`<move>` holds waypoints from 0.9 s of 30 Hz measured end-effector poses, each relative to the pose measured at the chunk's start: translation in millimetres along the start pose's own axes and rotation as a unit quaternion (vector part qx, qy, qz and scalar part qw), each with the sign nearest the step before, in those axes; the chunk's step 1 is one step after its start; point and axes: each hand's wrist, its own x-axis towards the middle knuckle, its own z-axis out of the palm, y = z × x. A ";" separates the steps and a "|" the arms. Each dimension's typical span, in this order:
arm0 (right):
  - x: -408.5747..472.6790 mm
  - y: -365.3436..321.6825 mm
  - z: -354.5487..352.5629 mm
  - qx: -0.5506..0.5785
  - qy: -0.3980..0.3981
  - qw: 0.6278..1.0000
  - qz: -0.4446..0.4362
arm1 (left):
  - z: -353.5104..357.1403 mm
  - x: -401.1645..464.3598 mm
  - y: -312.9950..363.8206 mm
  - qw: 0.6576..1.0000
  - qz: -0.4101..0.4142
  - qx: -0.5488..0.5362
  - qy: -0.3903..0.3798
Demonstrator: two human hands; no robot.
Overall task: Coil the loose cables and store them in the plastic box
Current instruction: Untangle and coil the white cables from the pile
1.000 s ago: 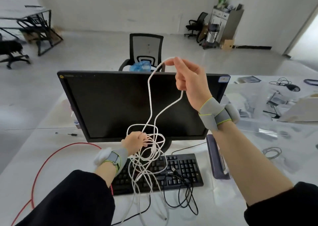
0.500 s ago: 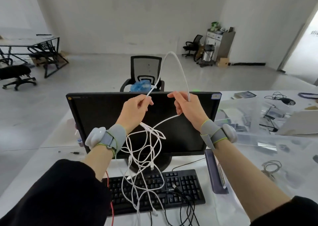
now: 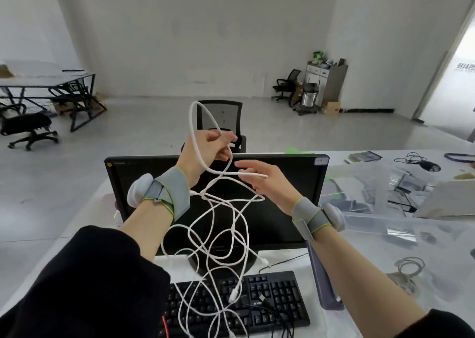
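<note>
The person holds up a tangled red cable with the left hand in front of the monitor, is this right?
Not quite: the head view shows that the tangled cable held up by the left hand in front of the monitor is white, not red.

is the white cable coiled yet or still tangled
Tangled: the white cable hangs in loose crossing loops from the left hand over the keyboard.

White walls (image 3: 231,29), grey floor (image 3: 128,131)
</note>
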 end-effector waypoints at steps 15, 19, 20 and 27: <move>8.7 -11.8 -7.6 0.044 0.039 0.998 -0.014 | -7.1 -35.8 -51.3 0.975 -0.092 0.092 -0.182; 14.7 -14.0 -9.6 0.051 0.090 0.995 -0.001 | -6.0 -32.6 -46.6 0.974 -0.078 0.118 -0.174; 15.8 -14.3 -9.8 0.049 0.105 0.993 0.000 | -6.9 -31.5 -45.9 0.973 -0.075 0.131 -0.173; 22.2 -6.7 -10.9 0.108 0.221 0.969 0.038 | -9.1 -46.7 -62.4 0.969 -0.066 0.161 -0.173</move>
